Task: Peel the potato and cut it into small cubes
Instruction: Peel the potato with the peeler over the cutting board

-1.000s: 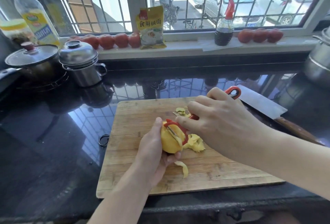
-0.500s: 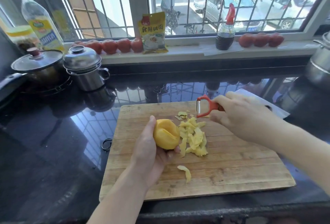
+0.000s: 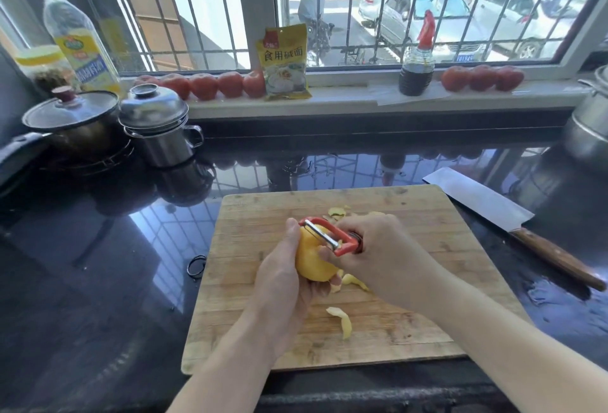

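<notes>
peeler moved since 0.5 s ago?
Yes. The peeler in the right hand has come toward the person and leftward, from near the far edge of the cutting board onto the top of the potato held by the left hand.

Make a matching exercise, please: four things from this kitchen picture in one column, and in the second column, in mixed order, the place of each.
Things:
1. potato
2. peeler
3. cleaver
4. soy sauce bottle

Places:
A. on the windowsill, beside three tomatoes
B. in the left hand, above the cutting board
C. on the black counter, right of the board
D. in the right hand, blade against the potato

Pairs: 1-B, 2-D, 3-C, 4-A
</notes>
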The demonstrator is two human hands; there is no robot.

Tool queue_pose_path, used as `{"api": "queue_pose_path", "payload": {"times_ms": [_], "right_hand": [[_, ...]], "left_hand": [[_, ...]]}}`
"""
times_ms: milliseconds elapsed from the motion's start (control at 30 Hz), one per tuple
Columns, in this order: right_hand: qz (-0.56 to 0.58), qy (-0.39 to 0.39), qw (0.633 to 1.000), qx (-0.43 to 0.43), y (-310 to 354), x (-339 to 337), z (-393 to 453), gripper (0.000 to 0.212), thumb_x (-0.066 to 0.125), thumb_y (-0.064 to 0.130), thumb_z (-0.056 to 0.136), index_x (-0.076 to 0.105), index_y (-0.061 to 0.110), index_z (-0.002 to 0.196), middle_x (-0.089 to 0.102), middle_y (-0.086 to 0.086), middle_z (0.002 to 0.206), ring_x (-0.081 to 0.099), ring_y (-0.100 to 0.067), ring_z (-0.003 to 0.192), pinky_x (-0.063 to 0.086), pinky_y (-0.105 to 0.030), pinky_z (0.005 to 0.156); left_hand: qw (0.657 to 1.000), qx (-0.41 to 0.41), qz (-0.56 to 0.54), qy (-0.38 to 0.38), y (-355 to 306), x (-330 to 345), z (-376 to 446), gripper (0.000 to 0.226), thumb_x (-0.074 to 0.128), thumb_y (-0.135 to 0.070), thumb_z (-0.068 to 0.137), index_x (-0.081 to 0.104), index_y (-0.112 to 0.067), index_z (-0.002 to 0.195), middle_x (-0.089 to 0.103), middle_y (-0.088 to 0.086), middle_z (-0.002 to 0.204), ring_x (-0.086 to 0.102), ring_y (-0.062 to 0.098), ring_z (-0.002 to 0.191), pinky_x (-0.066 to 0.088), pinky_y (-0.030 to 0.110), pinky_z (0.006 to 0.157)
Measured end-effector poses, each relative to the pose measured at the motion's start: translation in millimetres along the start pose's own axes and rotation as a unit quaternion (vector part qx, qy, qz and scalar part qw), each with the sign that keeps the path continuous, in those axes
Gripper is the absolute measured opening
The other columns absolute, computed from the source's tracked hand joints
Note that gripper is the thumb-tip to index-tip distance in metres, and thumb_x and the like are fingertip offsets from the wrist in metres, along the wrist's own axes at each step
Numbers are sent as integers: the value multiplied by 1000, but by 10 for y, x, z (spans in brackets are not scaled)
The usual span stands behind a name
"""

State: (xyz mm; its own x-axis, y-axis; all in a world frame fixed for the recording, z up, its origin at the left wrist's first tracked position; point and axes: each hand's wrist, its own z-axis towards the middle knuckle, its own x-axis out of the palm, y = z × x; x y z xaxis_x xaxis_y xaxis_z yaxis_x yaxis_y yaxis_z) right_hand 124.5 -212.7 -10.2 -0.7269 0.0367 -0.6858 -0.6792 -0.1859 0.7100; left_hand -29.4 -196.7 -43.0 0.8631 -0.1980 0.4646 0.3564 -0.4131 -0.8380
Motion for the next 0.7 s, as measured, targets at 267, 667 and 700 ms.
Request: {"api": "queue_pose_path", "payload": {"times_ms": [267, 667, 700], "right_hand": [[-23, -31, 999, -3, -11, 67, -21, 17, 71, 14, 84, 68, 26, 73, 64, 10, 62, 61, -9, 61, 51, -29, 57], [-45, -156, 972, 170, -382, -131, 25, 34, 78, 28, 86, 57, 23, 60, 56, 7, 58, 48, -7, 59, 37, -28, 56], [-74, -152, 970, 176, -421, -184, 23, 34, 78, 30, 87, 57, 23, 61, 56, 8, 60, 49, -8, 61, 35, -28, 56]], "left_hand": [[999, 36, 37, -6, 33, 20, 9, 55, 39, -50, 106, 65, -3, 122, 72, 17, 98, 63, 20, 73, 47, 35, 63], [991, 8, -127, -34, -178, -49, -65, 64, 34, -55, 106, 67, 0, 106, 73, 25, 114, 63, 30, 65, 48, 28, 50], [990, -12, -137, -29, -177, -74, -61, 66, 34, -56, 105, 66, 1, 109, 72, 24, 116, 63, 30, 66, 47, 27, 49]]}}
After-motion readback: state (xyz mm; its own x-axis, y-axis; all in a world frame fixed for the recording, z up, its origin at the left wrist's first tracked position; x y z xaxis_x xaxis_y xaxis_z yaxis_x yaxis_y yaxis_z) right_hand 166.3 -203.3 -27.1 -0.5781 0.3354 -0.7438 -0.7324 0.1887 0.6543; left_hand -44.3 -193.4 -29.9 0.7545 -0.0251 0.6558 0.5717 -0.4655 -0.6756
